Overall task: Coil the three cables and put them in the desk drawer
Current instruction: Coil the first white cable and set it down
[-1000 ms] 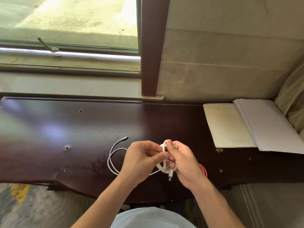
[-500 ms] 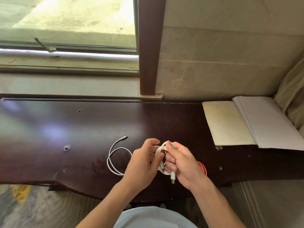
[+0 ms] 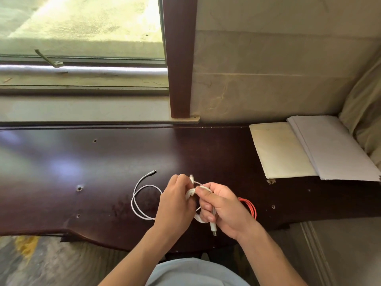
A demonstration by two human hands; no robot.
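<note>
- three cables were in view, and none had reached a drawer; no drawer showed at all, so the putting away was judged wholly undone.
- the flat white cable (image 3: 190,194) was the one in hand, partly looped between both hands above the front edge of the desk (image 3: 103,157), its plug hanging down below the right palm.
- the thin white cable (image 3: 142,195) lay loose on the desk just left of the hands, one open curl with its dark-tipped end pointing away toward the window; it looked uncoiled.
- the orange cable (image 3: 250,207) lay on the desk behind the right hand, mostly hidden; whether it was properly coiled could not be told.
- by that reckoning, the first coil was under way, with two more coils and the stowing left.
- the left hand (image 3: 175,205) was half closed, its fingertips pinching a strand of the flat white cable near the top of the loop.
- the right hand (image 3: 224,211) was curled around the gathered loops, thumb and forefinger pressing the flat band, lower fingers folded over the plug end.
- a cream folder (image 3: 280,151) and a stack of paper (image 3: 334,149) sat well apart at the desk's far right, untouched.
</note>
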